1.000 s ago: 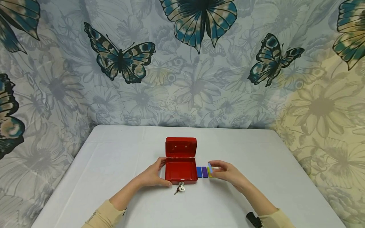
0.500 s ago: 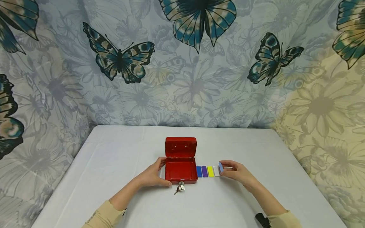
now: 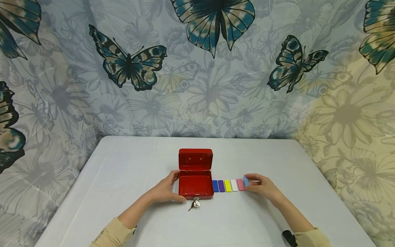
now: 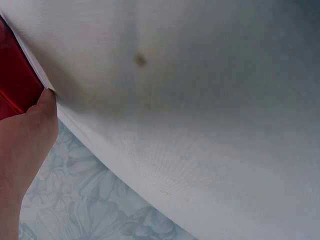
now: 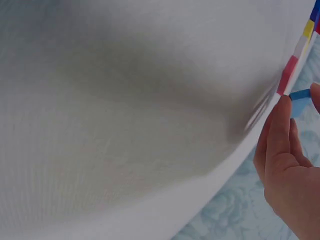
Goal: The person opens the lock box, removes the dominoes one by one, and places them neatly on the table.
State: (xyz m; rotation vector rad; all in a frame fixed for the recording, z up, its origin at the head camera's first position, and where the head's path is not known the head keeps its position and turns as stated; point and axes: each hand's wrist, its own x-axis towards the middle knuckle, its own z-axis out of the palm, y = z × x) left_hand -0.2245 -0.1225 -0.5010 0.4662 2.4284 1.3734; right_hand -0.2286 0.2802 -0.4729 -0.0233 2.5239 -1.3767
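Observation:
An open red cash box [image 3: 196, 183] stands mid-table with its lid raised at the back. My left hand [image 3: 168, 188] grips its left side, thumb at the front corner and fingers along the side; the left wrist view shows the hand [image 4: 30, 135] at the red box edge. From the box's right side runs a row of flat coloured tiles: blue, purple, yellow [image 3: 227, 185], white [image 3: 234, 185] and pink [image 3: 240, 185]. At the row's right end my right hand [image 3: 262, 186] pinches a light-blue tile [image 3: 246, 181] between thumb and fingers, tilted up beside the pink one.
A padlock [image 3: 196, 202] with keys hangs at the box's front. White cloth covers the table [image 3: 139, 161]. Behind it is a curtain [image 3: 200, 103] printed with butterflies and flowers. A black wrist band [image 3: 289, 238] shows at the right sleeve.
My right hand has moved rightward along the row with the light-blue tile. The white tile, then the pink one, have come into view behind it. The left hand and box have stayed put.

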